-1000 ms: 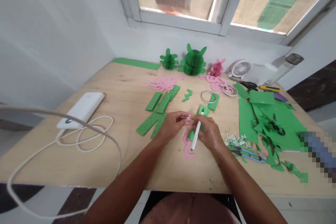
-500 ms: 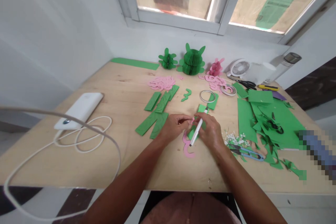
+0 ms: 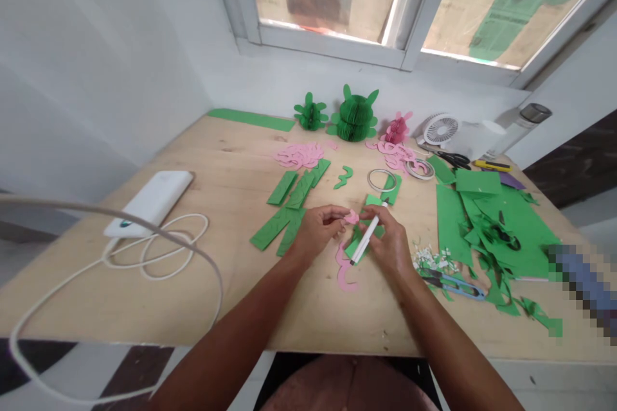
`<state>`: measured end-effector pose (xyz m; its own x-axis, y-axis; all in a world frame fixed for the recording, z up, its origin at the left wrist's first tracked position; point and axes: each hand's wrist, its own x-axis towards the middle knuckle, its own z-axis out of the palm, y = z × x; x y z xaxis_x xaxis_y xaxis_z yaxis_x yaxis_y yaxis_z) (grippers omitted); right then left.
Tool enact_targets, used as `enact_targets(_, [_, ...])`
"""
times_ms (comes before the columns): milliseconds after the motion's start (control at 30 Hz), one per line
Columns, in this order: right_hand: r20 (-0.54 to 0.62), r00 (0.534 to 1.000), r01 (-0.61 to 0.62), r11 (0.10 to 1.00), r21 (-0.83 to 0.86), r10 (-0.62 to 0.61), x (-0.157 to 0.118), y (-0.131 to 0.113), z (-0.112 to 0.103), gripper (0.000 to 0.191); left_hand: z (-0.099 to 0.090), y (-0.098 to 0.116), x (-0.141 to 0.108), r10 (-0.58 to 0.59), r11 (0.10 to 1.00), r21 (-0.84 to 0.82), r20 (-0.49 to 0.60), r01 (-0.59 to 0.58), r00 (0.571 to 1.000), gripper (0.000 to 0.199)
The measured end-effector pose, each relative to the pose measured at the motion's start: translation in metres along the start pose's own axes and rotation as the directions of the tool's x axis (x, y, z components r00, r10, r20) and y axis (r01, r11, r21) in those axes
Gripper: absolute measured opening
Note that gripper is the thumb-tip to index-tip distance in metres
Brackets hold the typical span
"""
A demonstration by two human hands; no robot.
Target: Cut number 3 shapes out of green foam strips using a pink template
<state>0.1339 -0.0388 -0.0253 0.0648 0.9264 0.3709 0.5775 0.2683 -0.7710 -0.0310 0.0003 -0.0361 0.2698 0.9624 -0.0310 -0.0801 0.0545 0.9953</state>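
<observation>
Between the fingertips of my left hand (image 3: 319, 231) is a small pink paper piece (image 3: 351, 217). My right hand (image 3: 385, 237) is closed round a white pen (image 3: 369, 234) whose lower end slants toward me, and its fingertips are close to the pink piece. Just below my hands a wavy pink paper strip (image 3: 344, 275) lies on the table. A green paper piece (image 3: 355, 243) is partly hidden under the pen and my right hand. Left of my left hand are several green paper rectangles (image 3: 270, 228) with drawn lines. A wavy green cutout (image 3: 344, 177) lies beyond my hands.
Pink cutouts (image 3: 299, 155), tape rings (image 3: 382, 180) and folded paper figures (image 3: 355, 119) stand or lie farther back. Green sheets (image 3: 525, 231), scraps and blue snips (image 3: 456, 284) are at right. A white power bank (image 3: 149, 202) with a looped cable is at left.
The pink piece between my hands shows more fully, and my fingers have shifted around it. The pen has moved slightly with my right hand. The whole view has shifted a little.
</observation>
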Motion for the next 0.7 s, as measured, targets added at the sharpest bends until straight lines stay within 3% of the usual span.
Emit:
enact_targets(433, [0.016,0.979,-0.199,0.949,0.245,0.201,0.001,-0.0024,0.0001,0.029,0.0048,0.0016,-0.0044,-0.02,0.992,-0.121,0.052,0.027,0.998,0.032])
enact_targets(700, [-0.022,0.978,-0.197,0.946,0.259,0.209,0.0006,-0.0035,0.0003,0.027,0.0059,0.0015,-0.0032,-0.012,0.991,-0.13,0.064,0.021,0.998,0.035])
